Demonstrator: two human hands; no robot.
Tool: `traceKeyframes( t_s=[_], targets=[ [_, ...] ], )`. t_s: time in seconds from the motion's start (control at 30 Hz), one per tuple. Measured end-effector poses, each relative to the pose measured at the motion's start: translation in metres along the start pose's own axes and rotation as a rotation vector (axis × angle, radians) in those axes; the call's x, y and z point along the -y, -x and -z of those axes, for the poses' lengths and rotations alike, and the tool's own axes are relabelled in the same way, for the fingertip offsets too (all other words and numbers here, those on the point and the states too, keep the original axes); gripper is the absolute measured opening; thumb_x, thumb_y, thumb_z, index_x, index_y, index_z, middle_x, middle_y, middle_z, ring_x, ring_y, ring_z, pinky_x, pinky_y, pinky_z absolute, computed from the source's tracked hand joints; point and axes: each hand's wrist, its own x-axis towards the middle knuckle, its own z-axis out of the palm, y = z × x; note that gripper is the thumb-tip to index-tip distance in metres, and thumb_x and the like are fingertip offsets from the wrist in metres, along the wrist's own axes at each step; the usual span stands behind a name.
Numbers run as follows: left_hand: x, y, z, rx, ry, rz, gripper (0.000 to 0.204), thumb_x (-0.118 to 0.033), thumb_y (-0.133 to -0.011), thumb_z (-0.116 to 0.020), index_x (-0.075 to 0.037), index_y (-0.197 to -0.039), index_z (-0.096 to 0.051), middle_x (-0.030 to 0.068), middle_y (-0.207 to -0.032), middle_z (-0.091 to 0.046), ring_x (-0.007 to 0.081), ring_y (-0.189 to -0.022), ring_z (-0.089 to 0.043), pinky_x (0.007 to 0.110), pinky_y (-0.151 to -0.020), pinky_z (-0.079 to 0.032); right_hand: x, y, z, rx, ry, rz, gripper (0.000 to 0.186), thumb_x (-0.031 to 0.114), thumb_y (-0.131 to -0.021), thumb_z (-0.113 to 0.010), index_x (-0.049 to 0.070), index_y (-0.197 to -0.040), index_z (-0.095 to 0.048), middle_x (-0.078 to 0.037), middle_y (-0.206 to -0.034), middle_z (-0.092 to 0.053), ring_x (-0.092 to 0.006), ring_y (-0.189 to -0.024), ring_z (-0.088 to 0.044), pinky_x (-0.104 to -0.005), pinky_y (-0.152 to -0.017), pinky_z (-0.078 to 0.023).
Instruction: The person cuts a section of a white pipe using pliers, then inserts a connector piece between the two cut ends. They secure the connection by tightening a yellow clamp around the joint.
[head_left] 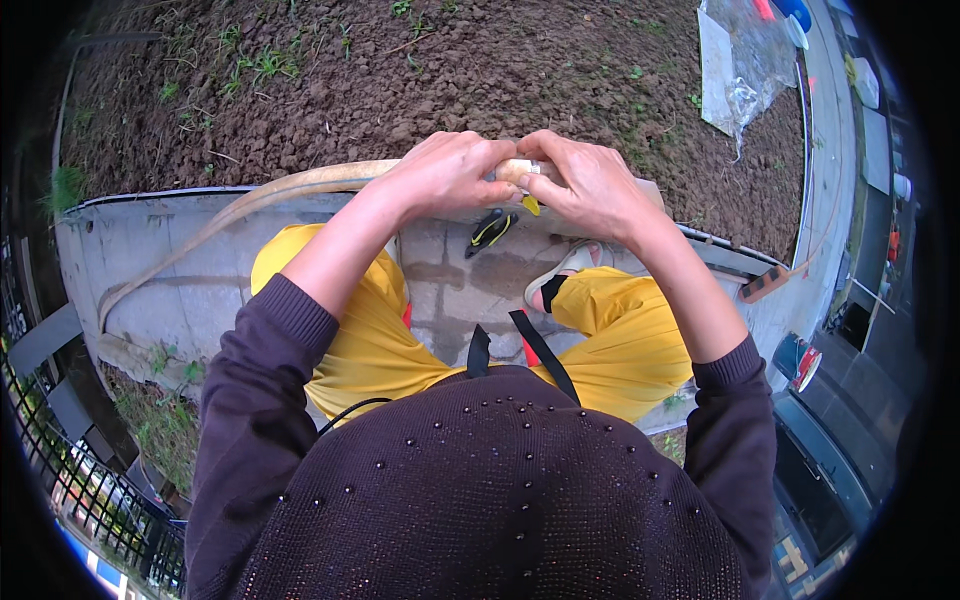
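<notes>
My left hand [458,172] is closed round a thick, pale yellowish hose [318,180], near its end. The hose bends down to the pavement at the left. Between my hands a short pale hose end [515,169] shows, with a whitish band or fitting at its right. My right hand [582,180] pinches this end between thumb and fingers, which partly hide it. Just under the fingers is a small yellow piece [531,205]; whether it is joined to the fitting I cannot tell. A black-and-yellow object [490,232], its kind unclear, lies on the paving below.
Beyond a low concrete edge [225,203] lies a bed of brown soil [450,90] with sparse weeds. Clear plastic sheeting [750,65] rests at its far right. A brown block [764,284] and a bucket [795,361] stand right; a black fence [85,490] runs along the left.
</notes>
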Motion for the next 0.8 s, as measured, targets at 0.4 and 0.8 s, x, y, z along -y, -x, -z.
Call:
traceKeyframes(
  t_s=[0.4,0.8],
  targets=[
    [0.016,-0.003,-0.002,0.020,0.178,0.042,0.040,-0.010,-0.077,-0.074,-0.002,-0.109,-0.050,0.0195,-0.090,-0.068,0.0376,-0.089,-0.068,0.044,-0.076,-0.052,0.005,-0.008,-0.009,0.040,0.151,0.090,0.030,0.032,-0.091,-0.060,0.007,-0.106,-0.066,-0.018,-0.093,-0.071,-0.0374,-0.091,-0.067,-0.0500,-0.080,-0.051],
    [0.023,0.000,0.006,0.076,0.293,0.016,0.059,-0.008,-0.074,-0.079,-0.005,-0.125,-0.050,0.0154,-0.092,-0.067,0.0304,-0.089,-0.066,0.041,-0.077,-0.051,-0.001,-0.012,-0.014,0.012,0.169,0.128,0.029,0.031,-0.092,-0.058,0.007,-0.106,-0.066,-0.016,-0.094,-0.071,-0.0338,-0.092,-0.067,-0.0455,-0.085,-0.047]
  ],
)
